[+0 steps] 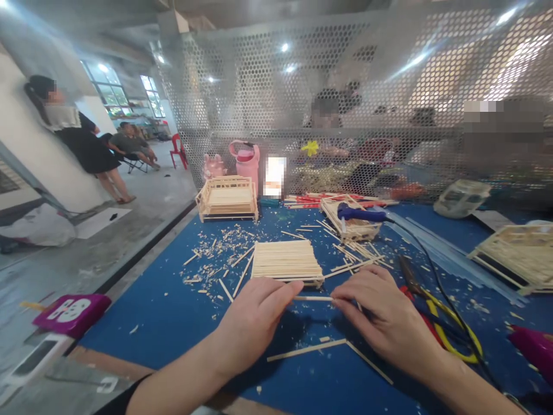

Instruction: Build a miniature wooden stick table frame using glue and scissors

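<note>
A: Grip status?
B: Both closed. The left hand point(254, 323) pinches the left end of a thin stick point(313, 298) with its fingertips tight on it. The right hand point(384, 320) pinches the right end the same way. The stick is level and bridges the gap between the hands.
A: Where is it on the bench?
B: Low over the blue table point(173, 323), near edge, about centre. Cannot tell if it touches the surface. Just beyond it a slat panel point(287, 260) lies flat, close to the left fingertips.
A: Surroundings?
B: Two loose sticks point(306, 349) lie nearer than the hands, their ends meeting. Cutters point(444, 316) with yellow handles sit just right of the right hand. Shavings point(216, 248) are scattered left of the panel. Farther off, a blue glue gun point(360, 214) rests on a small stick frame point(352, 230). At far left is a bed model point(227, 199) with a pink bottle point(247, 164) behind it. At the right edge is another stick model point(518, 253). A perforated screen point(345, 86) closes the far side, with people seated behind it, blurred.
</note>
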Demonstrator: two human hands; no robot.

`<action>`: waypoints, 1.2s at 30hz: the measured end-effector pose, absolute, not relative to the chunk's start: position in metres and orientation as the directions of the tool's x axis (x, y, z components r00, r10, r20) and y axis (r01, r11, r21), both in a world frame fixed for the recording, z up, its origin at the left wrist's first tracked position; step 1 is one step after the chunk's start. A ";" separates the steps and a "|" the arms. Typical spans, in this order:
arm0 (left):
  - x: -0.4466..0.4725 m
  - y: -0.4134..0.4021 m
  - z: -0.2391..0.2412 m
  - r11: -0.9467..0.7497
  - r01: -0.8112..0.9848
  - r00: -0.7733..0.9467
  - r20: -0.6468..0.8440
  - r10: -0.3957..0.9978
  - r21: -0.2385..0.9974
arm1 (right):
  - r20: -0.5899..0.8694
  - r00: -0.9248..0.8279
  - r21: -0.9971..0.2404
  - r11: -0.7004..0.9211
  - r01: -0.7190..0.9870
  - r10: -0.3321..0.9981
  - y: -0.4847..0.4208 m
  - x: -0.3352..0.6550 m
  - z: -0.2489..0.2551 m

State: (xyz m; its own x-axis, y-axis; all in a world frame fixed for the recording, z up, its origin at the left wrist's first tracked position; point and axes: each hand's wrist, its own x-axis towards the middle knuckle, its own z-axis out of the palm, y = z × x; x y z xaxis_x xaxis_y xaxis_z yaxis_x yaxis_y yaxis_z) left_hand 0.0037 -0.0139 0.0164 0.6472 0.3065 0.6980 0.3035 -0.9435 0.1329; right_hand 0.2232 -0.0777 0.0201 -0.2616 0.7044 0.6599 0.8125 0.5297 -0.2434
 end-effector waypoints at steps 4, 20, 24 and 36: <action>-0.009 0.010 0.032 -0.789 0.550 0.399 0.745 0.535 0.272 | 0.679 -0.186 -0.228 0.444 0.867 0.711 -0.072 0.239 0.012; -0.018 0.058 0.007 -0.004 0.474 0.351 -0.185 0.918 0.880 | 0.697 -0.242 -0.109 0.434 0.894 0.675 -0.059 0.232 0.001; -0.016 0.056 0.008 -0.025 0.494 0.365 -0.181 0.913 0.869 | 0.691 -0.238 -0.114 0.428 0.897 0.682 -0.057 0.229 0.001; -0.019 0.060 0.007 -0.162 0.586 0.354 -0.071 0.933 0.794 | 0.695 -0.232 -0.090 0.402 0.911 0.681 -0.054 0.227 -0.005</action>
State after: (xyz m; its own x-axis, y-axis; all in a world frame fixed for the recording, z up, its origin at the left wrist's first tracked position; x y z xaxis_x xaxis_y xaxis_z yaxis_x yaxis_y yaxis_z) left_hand -0.0193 0.0601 0.0065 0.3540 0.9326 -0.0707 0.5864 -0.1625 0.7935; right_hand 0.2272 -0.0544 -0.0047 -0.2322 0.6806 0.6949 0.9111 0.4024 -0.0897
